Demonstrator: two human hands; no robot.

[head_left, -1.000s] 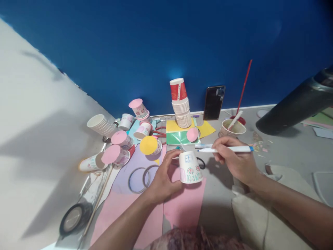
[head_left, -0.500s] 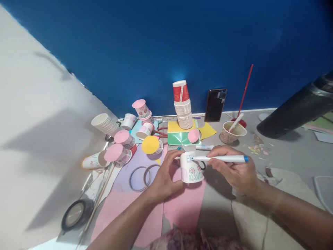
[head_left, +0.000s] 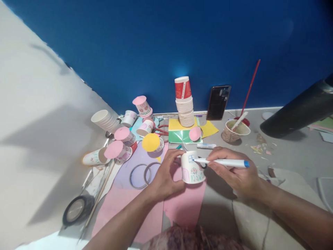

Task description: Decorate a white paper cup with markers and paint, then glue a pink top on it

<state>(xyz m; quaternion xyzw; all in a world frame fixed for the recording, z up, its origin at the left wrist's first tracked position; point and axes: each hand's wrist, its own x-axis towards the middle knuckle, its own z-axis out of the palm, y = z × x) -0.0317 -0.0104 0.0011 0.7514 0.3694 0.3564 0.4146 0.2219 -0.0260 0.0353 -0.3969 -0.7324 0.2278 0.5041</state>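
Observation:
My left hand (head_left: 170, 175) is closed round the left side of a white paper cup (head_left: 191, 169), thumb near its rim and a finger at its base. The cup is upside down and bears a blue window, red flowers, green grass and a pink shape. In my right hand (head_left: 234, 170) is a white felt-tip pen (head_left: 229, 162) with a blue end. Its tip touches the cup at the blue window drawing. Beneath the cup lies a sheet of pink paper (head_left: 182, 205).
Decorated cups with pink and yellow paper discs (head_left: 151, 142) stand at left, near a stack of cups (head_left: 186, 111). A phone (head_left: 218, 103) leans on the wall. At right are a paint cup (head_left: 235, 133) and a dark bottle (head_left: 293, 107). Black tape (head_left: 75, 210) lies lower left.
The pen tip has shifted slightly across the blue window, which shows a little more blue. Both hands keep their hold. The view has moved slightly.

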